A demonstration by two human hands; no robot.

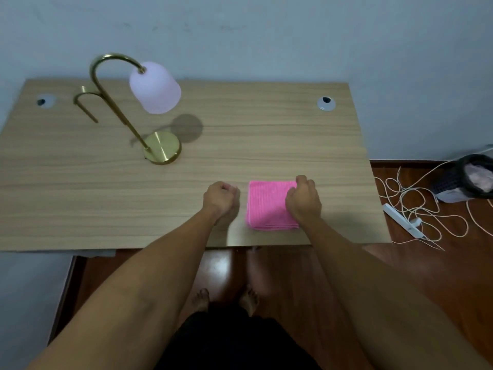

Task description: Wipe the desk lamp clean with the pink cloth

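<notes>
Right hand (304, 200) curls over the pink cloth (266, 206) at the bench (266, 142) front edge, probably to lift it, grip unclear; left hand (221, 194) fingers closed, empty.

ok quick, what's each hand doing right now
left hand: closed, fingers curled, holding nothing
right hand: fingers curled on the pink cloth, grip cannot be told

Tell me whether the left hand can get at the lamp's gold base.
Probably yes. The left hand holds nothing, and only bare desk lies between it and the lamp base, ahead and to its left. The pink cloth sits on its other side, under the right hand.
</notes>
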